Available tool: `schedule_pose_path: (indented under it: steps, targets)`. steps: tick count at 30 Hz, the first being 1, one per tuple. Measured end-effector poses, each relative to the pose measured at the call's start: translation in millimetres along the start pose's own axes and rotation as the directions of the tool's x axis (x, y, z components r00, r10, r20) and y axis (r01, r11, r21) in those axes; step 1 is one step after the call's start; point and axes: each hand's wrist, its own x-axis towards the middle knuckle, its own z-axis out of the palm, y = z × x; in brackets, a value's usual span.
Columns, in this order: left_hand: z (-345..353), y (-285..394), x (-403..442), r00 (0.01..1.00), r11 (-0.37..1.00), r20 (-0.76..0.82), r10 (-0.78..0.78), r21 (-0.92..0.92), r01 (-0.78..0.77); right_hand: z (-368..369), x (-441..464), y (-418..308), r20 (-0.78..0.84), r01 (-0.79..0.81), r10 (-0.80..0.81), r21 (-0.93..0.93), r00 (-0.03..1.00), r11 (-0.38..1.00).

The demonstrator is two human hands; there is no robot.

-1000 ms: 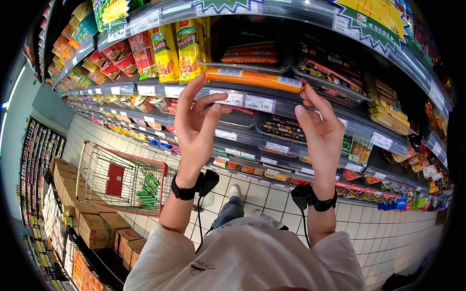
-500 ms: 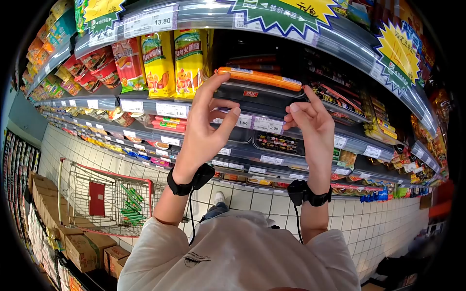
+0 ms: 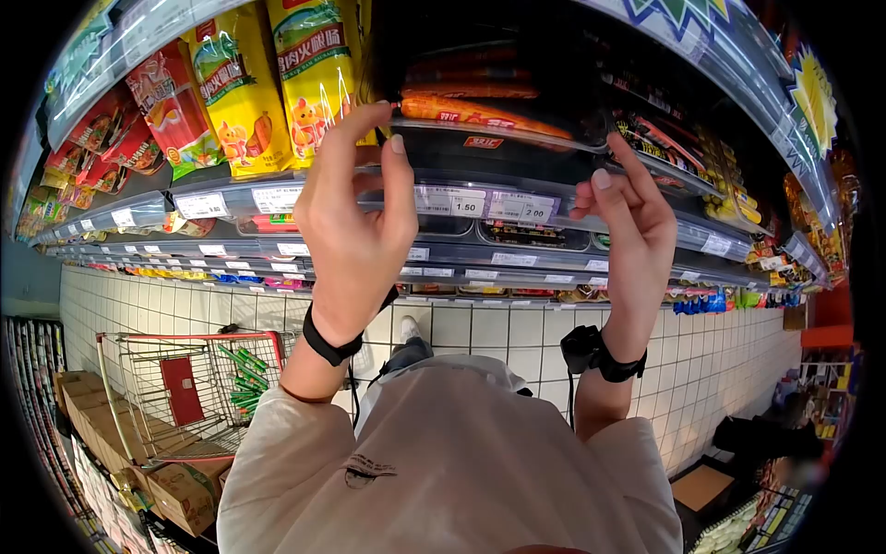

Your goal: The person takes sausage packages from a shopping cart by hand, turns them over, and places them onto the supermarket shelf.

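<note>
An orange sausage (image 3: 484, 115) lies along the front inside of a clear tray (image 3: 544, 138) on the shelf, with more sausages behind it. At the tray's left front corner is my left hand (image 3: 360, 208), its index finger and thumb apart and nothing between them. My right hand (image 3: 632, 217) is by the tray's right front corner, index finger stretched up, the other fingers curled, holding nothing. Yellow sausage packets (image 3: 309, 74) stand just left of my left hand. To the right is another tray of dark-wrapped sausages (image 3: 660, 138).
Price tags (image 3: 524, 209) line the shelf edge below the tray. A shopping cart (image 3: 182, 378) with green sticks in it stands on the tiled floor at the lower left, beside cardboard boxes (image 3: 185, 494). Dark items (image 3: 766, 439) are at the lower right.
The orange sausage, earlier between my fingertips, now lies down in the tray and both hands have let go. My hands have moved a little apart. The view has moved closer to the shelf.
</note>
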Motion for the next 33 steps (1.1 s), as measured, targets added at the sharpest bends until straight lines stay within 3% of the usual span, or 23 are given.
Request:
schedule_pose_path:
  steps: [10,18,20,27,32,33]
  targets:
    - [3,-7,6,0.998,0.998,0.038,0.055,-0.024,-0.054,-13,-13,-5,-0.029,0.027,-0.028,-0.020,0.999,0.999]
    - [2,24,-16,0.995,0.999,0.100,0.026,-0.048,-0.021,-47,-37,-17,-0.024,0.032,-0.032,-0.011,0.999,0.999]
    - [2,31,-27,0.965,0.970,0.236,-0.116,-0.181,0.161,-59,-45,-12,-0.007,0.033,-0.033,0.014,0.999,0.999]
    - [16,68,-74,0.892,0.989,0.447,-0.062,-0.095,0.116,-95,-88,18,0.151,-0.074,0.066,0.053,0.986,0.996]
    - [28,80,-124,0.764,0.972,0.623,-0.167,-0.028,0.235,-113,-123,59,0.264,-0.268,0.218,0.169,0.940,0.949]
    - [30,86,-132,0.719,0.955,0.651,-0.245,0.032,0.296,-116,-128,66,0.264,-0.324,0.278,0.150,0.923,0.934]
